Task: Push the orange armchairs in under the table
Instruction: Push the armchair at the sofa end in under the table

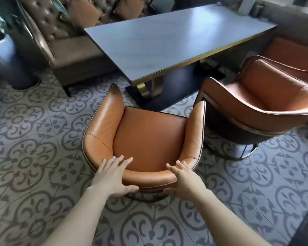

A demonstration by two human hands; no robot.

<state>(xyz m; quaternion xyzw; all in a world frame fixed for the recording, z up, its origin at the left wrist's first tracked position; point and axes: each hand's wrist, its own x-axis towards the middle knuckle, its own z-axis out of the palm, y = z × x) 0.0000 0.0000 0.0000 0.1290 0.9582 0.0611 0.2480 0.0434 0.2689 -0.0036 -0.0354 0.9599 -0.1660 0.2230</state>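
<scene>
An orange leather armchair (149, 134) stands right below me, its open front facing the near end of the grey table (167, 41), a short gap away. My left hand (114, 176) lies over the left part of its curved backrest, fingers spread on top and thumb behind. My right hand (183, 178) clasps the right part of the same backrest, fingers curled over the rim. A second orange armchair (267, 98) stands to the right, turned sideways and away from the table. A third orange armchair (292, 54) sits further back along the table's right side.
A brown tufted sofa (60, 41) runs along the table's left side. The table rests on a black base plate (167, 96) with a gold pedestal. A dark round planter (9, 64) stands at far left. Patterned tile floor lies all around.
</scene>
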